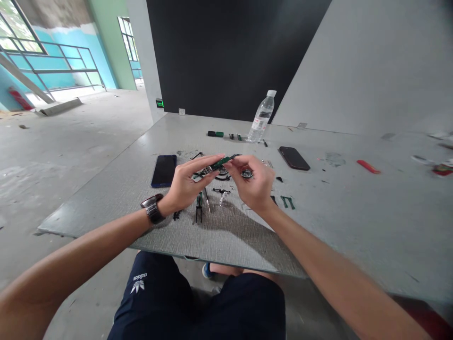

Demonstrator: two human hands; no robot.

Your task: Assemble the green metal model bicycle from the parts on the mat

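My left hand (193, 182) and my right hand (253, 182) come together above the table, both closed on a slim green and black model part (222, 162). Fingers cover much of it, so its full shape is hidden. Small spoked wheels (247, 174) show behind and beside the fingers. Below my left hand lie a long dark green and black forked piece (198, 208) and a thin screwdriver-like tool (207, 200). Between the wrists rest a small black piece (221, 191) and a silvery piece (222, 198). Two green pieces (288, 202) lie right of my right wrist.
A phone (164, 171) lies left of my hands and another dark phone (294, 157) to the right. Behind them stands a water bottle (262, 118), near a black and green piece (215, 134). A red object (368, 166) lies farther right on the grey table (339, 222).
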